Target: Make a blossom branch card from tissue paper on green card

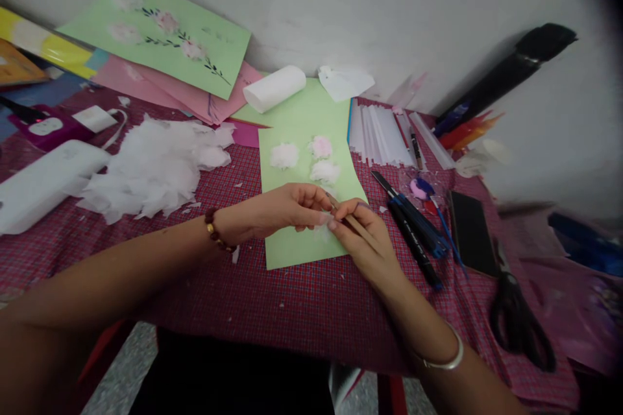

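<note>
- Far to the left of the green card (296,233), a white case (43,185) lies on the bench (272,305), and a loose heap of white tissue scraps (156,168) sits beside it, closer to the card.
- Our left hand (287,207) reaches in over the card's left edge, a beaded bracelet (217,237) at the wrist. Its grip is closed: thumb and fingertips pinch a small tuft of white tissue (322,224) just above the card's lower half.
- Three fluffy tissue blossoms (311,159) already sit on the upper half of the card, two white and one pinkish, close together.
- Our right hand (363,240) meets the left over the card's right edge. Its grip is also closed, on a thin stick-like tool (355,224) whose tip touches the tuft; we cannot tell what kind of tool it is.
- To the right of the card lie dark pens (413,227), a black flat slab (470,230), and farther right black scissors (518,318).
- We judge the tuft fragile: a hard pull between the two pinches could tear it, and a loose pinch could drop it among the scraps.
- A forearm sweeping across the card could crush or shift the finished blossoms.
</note>
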Demonstrator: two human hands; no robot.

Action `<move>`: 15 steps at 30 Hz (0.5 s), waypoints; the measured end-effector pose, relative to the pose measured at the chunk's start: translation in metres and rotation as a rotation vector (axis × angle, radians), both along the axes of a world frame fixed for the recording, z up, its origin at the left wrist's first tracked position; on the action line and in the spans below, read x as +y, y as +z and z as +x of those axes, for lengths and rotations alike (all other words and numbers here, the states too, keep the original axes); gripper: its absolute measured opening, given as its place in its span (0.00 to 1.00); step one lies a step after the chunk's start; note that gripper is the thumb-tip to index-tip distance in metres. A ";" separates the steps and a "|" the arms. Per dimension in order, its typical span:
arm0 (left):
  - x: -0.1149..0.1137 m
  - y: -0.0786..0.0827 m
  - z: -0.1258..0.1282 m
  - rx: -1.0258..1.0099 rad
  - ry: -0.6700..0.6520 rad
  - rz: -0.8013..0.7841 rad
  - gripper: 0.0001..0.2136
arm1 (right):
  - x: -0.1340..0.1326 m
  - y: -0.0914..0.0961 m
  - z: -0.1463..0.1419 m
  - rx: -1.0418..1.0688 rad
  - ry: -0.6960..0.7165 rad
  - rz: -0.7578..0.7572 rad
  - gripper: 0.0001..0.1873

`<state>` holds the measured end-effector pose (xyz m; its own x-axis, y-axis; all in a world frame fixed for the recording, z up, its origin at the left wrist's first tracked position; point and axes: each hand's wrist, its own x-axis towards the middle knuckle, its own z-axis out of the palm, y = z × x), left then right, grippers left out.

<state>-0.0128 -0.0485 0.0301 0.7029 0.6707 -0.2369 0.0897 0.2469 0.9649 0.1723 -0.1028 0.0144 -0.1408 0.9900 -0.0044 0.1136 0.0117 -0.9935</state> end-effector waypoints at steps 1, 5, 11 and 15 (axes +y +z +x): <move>0.000 -0.002 0.000 -0.015 0.006 -0.011 0.11 | 0.000 -0.001 0.000 0.004 0.001 -0.006 0.08; -0.002 0.000 -0.002 0.002 0.052 -0.009 0.11 | 0.001 -0.003 0.003 0.007 0.005 -0.007 0.08; 0.002 0.006 -0.015 0.179 0.120 0.142 0.12 | 0.002 -0.004 0.007 0.011 -0.066 0.020 0.08; 0.003 -0.001 -0.016 0.283 0.215 0.187 0.06 | 0.000 -0.001 0.003 -0.002 -0.054 0.026 0.08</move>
